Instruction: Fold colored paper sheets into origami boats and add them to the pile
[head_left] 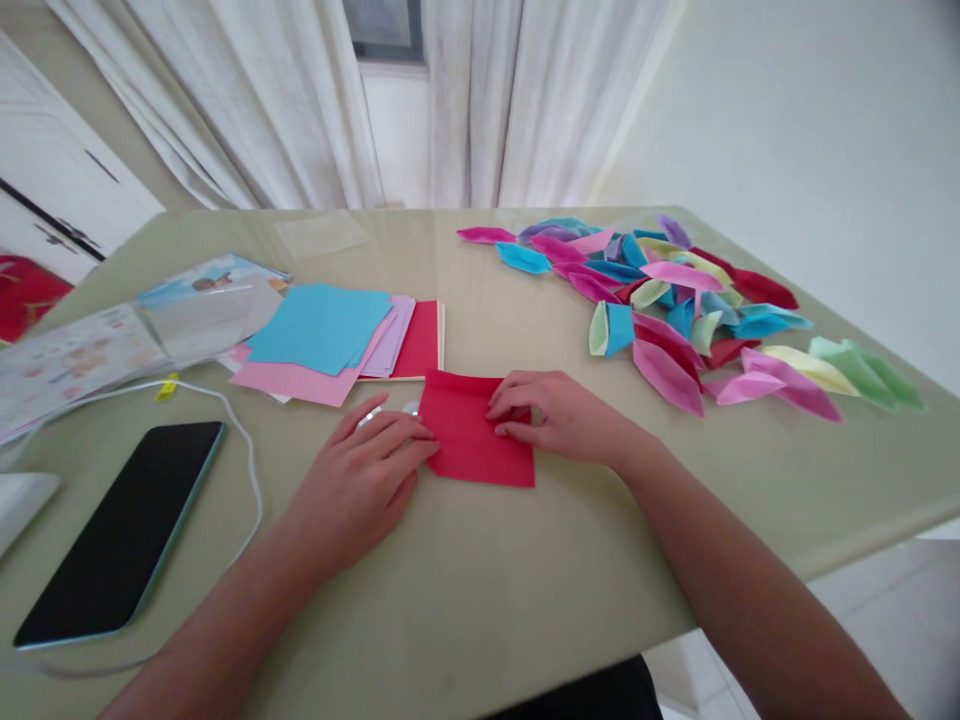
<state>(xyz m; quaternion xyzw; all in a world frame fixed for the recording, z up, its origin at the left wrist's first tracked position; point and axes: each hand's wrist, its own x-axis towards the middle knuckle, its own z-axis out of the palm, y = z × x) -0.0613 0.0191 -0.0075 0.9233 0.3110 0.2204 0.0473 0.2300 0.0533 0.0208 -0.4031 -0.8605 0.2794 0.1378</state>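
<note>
A sheet of red paper (472, 445) lies on the table in front of me, with a narrow crease along its far edge. My left hand (375, 460) rests at its left side, fingers stretched out and apart, fingertips touching the paper's edge. On the right part of the sheet, my right hand (544, 415) has its fingers curled and thumb close to them, pressed on the red paper. Just beyond the left fingers is a small shiny clear item (410, 408), partly hidden.
Behind my left hand lies a stack of coloured paper, with a blue sheet (319, 325) on top. Many folded paper pieces (667, 365) are heaped at the right. A phone (124, 530), a white cable (251, 460) and plastic packaging (82, 355) occupy the left.
</note>
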